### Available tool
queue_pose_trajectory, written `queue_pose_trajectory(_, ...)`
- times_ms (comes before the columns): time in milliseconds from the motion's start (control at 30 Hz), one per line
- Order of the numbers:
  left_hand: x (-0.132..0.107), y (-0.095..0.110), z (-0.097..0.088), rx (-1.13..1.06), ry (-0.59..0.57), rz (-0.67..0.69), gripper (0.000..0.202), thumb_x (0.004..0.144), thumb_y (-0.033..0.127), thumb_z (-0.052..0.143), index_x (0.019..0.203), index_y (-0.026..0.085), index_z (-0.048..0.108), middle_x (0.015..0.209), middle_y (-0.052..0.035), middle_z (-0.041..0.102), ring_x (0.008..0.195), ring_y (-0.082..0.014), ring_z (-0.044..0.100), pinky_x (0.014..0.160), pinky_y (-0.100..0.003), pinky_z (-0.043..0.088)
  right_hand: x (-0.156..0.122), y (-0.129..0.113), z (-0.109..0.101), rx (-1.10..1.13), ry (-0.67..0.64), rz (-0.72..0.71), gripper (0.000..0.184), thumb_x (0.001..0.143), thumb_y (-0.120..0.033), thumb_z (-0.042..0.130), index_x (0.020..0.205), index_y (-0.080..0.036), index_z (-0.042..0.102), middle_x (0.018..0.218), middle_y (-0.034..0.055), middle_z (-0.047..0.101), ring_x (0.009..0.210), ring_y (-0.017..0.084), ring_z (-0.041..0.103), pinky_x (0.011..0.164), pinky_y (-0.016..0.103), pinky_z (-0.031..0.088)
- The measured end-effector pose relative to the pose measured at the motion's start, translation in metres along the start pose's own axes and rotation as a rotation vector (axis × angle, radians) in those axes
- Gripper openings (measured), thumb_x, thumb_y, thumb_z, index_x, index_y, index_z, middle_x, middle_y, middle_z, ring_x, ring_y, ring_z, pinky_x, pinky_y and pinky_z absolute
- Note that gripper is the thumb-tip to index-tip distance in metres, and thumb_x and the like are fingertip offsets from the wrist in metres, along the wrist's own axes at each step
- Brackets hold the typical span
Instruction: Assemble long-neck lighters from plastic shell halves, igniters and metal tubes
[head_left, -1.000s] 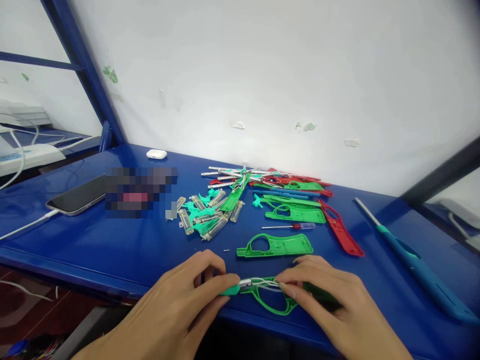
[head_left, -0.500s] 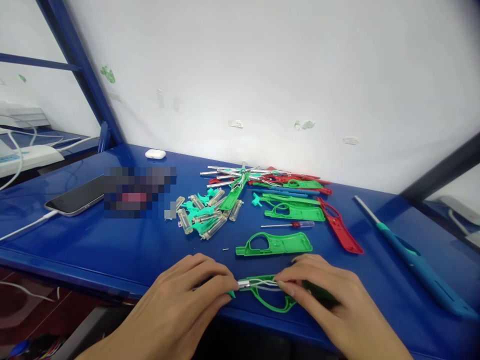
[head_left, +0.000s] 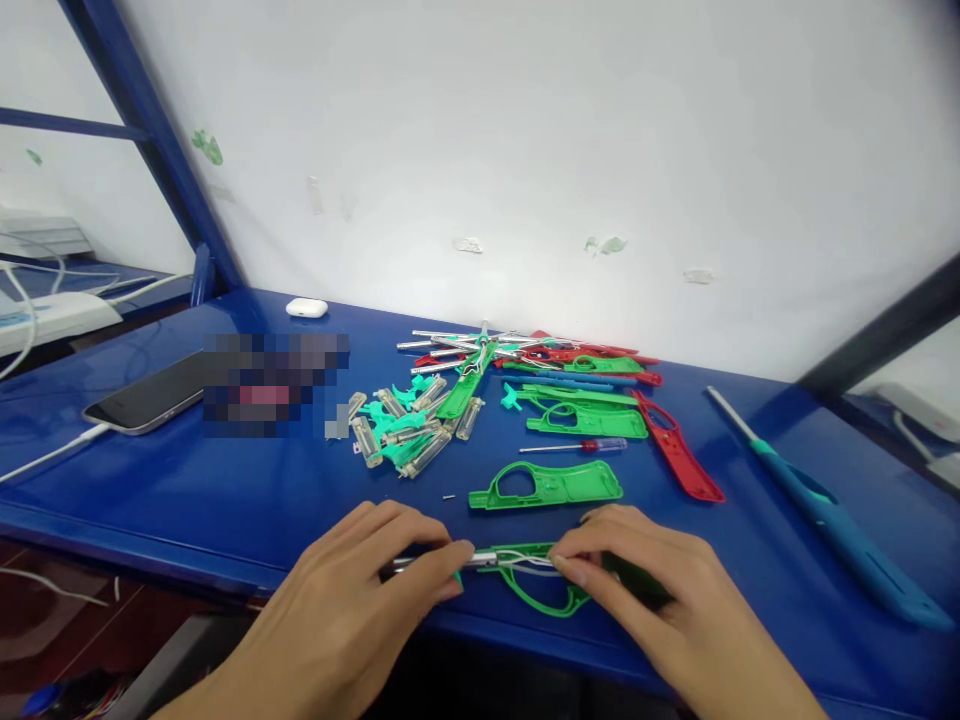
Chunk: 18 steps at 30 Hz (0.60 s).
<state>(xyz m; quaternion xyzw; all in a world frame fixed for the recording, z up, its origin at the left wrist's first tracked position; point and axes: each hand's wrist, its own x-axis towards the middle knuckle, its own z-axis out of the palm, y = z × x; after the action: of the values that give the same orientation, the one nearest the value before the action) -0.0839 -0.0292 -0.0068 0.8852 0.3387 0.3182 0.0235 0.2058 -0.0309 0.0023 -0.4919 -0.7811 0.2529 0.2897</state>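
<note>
A green plastic lighter shell (head_left: 541, 590) with white wires and a metal tube lies at the near edge of the blue table (head_left: 225, 490). My left hand (head_left: 367, 590) pinches the metal tube and a teal piece at the shell's left end. My right hand (head_left: 645, 590) presses down on the shell's right part, fingers curled on the wires. Another green half shell (head_left: 551, 485) lies just beyond them.
A pile of green and red shells, metal tubes and clear parts (head_left: 480, 390) lies mid-table, with a small red-handled screwdriver (head_left: 577, 446). An assembled teal long lighter (head_left: 817, 510) lies right. A phone (head_left: 142, 395) on a cable and a white earbud case (head_left: 306, 308) lie left.
My left hand has slid slightly left along the metal tube, showing more of it. The right hand stays on the shell. The view has shifted a little.
</note>
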Motion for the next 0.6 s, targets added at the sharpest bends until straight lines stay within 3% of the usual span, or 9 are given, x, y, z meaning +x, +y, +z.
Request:
queue_pose_trajectory(100,-0.004,0.001,0.002,0.060,-0.051,-0.004,0.061,0.094,-0.007,0.038,0.136,0.027,0.065,0.112,-0.0065,0.069,0.092,-0.0186,0.068,0.083,-0.033,0.061,0.000,0.000,0.001,-0.001,-0.003,0.004,0.013,0.105,-0.041,0.063,0.099,-0.038,0.074,0.097,-0.0088,0.076,0.091,0.012,0.070,0.081,0.019,0.053)
queue_pose_trajectory(167,-0.003,0.001,0.004,0.069,-0.083,-0.017,0.067,0.090,-0.009,0.036,0.136,0.029,0.066,0.113,-0.0067,0.067,0.092,-0.0180,0.068,0.082,-0.031,0.062,0.001,0.000,0.002,0.000,0.000,0.003,0.012,0.104,-0.042,0.065,0.097,-0.039,0.074,0.097,-0.0088,0.075,0.092,0.013,0.070,0.082,0.019,0.053)
queue_pose_trajectory(300,-0.001,0.001,0.006,0.056,-0.098,-0.023,0.067,0.091,-0.009,0.037,0.139,0.029,0.064,0.115,-0.0068,0.066,0.099,-0.0182,0.068,0.086,-0.031,0.062,0.002,-0.001,0.001,-0.010,0.070,-0.014,0.005,0.100,-0.042,0.071,0.100,-0.038,0.074,0.099,-0.0080,0.075,0.092,0.013,0.070,0.084,0.019,0.054)
queue_pose_trajectory(433,0.000,-0.001,0.007,0.079,-0.094,-0.003,0.067,0.090,-0.009,0.037,0.139,0.027,0.064,0.116,-0.0079,0.066,0.099,-0.0206,0.067,0.087,-0.035,0.062,-0.001,0.001,-0.006,-0.041,0.187,-0.054,0.011,0.101,-0.044,0.068,0.103,-0.037,0.075,0.105,-0.0047,0.076,0.095,0.015,0.073,0.085,0.020,0.056)
queue_pose_trajectory(600,0.002,-0.004,0.007,0.082,-0.064,0.013,0.065,0.089,-0.009,0.038,0.136,0.025,0.067,0.115,-0.0083,0.068,0.098,-0.0196,0.068,0.083,-0.030,0.062,-0.011,0.009,-0.019,-0.075,0.184,0.004,0.013,0.095,-0.044,0.075,0.103,-0.034,0.079,0.103,-0.0015,0.080,0.090,0.018,0.077,0.080,0.021,0.060)
